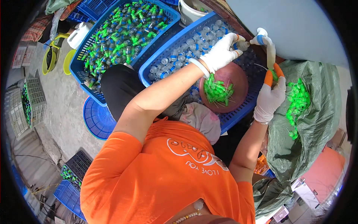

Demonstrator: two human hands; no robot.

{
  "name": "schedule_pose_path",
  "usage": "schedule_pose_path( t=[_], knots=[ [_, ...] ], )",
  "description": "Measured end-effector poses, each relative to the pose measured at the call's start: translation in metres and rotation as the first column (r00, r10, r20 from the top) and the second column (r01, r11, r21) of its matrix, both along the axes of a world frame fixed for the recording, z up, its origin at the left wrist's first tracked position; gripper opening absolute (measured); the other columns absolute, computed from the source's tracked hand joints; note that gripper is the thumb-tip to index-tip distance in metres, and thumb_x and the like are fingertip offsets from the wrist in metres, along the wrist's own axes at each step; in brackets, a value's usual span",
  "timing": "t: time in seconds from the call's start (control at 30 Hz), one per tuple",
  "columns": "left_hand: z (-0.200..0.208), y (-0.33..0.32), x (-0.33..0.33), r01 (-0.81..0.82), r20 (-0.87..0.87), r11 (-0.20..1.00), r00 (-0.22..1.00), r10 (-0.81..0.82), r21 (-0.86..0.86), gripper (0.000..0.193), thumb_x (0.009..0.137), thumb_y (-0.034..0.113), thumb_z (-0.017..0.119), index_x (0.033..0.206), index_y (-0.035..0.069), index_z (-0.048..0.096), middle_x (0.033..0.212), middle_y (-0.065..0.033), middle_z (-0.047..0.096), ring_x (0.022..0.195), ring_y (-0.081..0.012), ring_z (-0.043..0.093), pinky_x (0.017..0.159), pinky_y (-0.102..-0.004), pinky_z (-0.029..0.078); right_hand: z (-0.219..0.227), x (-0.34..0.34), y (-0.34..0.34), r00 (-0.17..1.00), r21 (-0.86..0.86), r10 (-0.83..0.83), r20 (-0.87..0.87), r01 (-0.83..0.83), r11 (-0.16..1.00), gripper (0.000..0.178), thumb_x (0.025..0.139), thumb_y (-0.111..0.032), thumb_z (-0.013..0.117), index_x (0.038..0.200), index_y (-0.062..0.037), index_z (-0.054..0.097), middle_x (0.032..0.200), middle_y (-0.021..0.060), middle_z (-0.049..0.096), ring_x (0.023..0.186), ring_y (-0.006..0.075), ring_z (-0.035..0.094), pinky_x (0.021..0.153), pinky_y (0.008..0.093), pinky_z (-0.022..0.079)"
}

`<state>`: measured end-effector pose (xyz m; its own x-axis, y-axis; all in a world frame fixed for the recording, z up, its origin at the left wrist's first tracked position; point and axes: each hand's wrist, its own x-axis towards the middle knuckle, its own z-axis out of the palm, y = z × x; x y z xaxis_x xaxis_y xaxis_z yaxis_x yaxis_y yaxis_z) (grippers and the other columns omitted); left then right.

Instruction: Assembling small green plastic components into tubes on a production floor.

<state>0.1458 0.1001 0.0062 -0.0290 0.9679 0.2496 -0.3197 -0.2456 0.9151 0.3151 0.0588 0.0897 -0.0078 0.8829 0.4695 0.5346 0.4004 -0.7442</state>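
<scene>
My left hand, in a white glove with orange fingertips, grips a small clear bottle by its end. The bottle's other end meets, or nearly meets, the nozzle of a white dispenser fitting. My right hand, gloved the same way, pinches a bright green cap with a thin pale tube sticking out to the left. Below and between my hands sits a pink bowl with a heap of green caps with tubes. It stands inside a blue crate of clear, blue-banded bottles.
Another blue crate holds many green-capped bottles. Loose green caps lie on a green sheet at the right. Farther left are a blue basket, a white jug and yellow containers. A grey panel rises beyond the fitting.
</scene>
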Motion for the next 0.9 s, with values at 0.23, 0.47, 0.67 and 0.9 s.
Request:
schedule_pose_path(
  t=[0.23, 0.47, 0.67, 0.9],
  knots=[
    [-0.009, 0.004, 0.002, -0.043, -0.032, 0.999, 0.999, 0.043, 0.005, 0.037, 0.082, -0.002, 0.062, 0.117, -0.002, 0.052, 0.104, -0.0078, 0.059, 0.091, -0.0139, 0.055, 0.081, -0.0265, 0.047, -0.005, 0.000, 0.003, 0.999, 0.015, 0.005, -0.045, -0.004, 1.000, 0.026, 0.090, 0.002, 0.059, 0.116, 0.0024, 0.060, 0.100, 0.0074, 0.064, 0.086, 0.0107, 0.056, 0.078, 0.0244, 0.047],
    [-0.013, 0.004, 0.001, -0.029, -0.125, 0.999, 0.992, 0.027, -0.014, 0.039, 0.084, -0.002, 0.060, 0.121, 0.000, 0.050, 0.112, -0.0082, 0.056, 0.101, -0.0145, 0.053, 0.089, -0.0276, 0.045, -0.004, 0.001, 0.003, 0.998, -0.007, 0.006, -0.064, -0.007, 1.000, 0.026, 0.090, 0.003, 0.059, 0.116, 0.0025, 0.060, 0.100, 0.0073, 0.063, 0.085, 0.0104, 0.055, 0.078, 0.0235, 0.046],
    [-0.011, 0.001, -0.003, -0.019, -0.172, 0.997, 0.985, 0.007, -0.069, 0.041, 0.085, -0.005, 0.059, 0.124, 0.000, 0.048, 0.116, -0.0078, 0.055, 0.108, -0.0146, 0.054, 0.093, -0.0273, 0.044, 0.001, -0.004, -0.001, 0.995, 0.022, -0.006, -0.101, 0.008, 1.000, 0.026, 0.090, 0.001, 0.059, 0.116, 0.0024, 0.059, 0.099, 0.0080, 0.063, 0.084, 0.0097, 0.055, 0.077, 0.0229, 0.046],
    [-0.042, -0.011, -0.014, -0.021, -0.327, 0.999, 0.945, 0.033, 0.038, 0.036, 0.086, -0.004, 0.058, 0.120, 0.002, 0.050, 0.114, -0.0070, 0.056, 0.101, -0.0128, 0.054, 0.089, -0.0266, 0.046, -0.001, -0.025, -0.017, 0.988, 0.063, -0.051, -0.144, 0.060, 0.996, 0.024, 0.091, 0.000, 0.058, 0.115, 0.0027, 0.058, 0.099, 0.0078, 0.063, 0.087, 0.0114, 0.058, 0.078, 0.0237, 0.047]
  ],
)
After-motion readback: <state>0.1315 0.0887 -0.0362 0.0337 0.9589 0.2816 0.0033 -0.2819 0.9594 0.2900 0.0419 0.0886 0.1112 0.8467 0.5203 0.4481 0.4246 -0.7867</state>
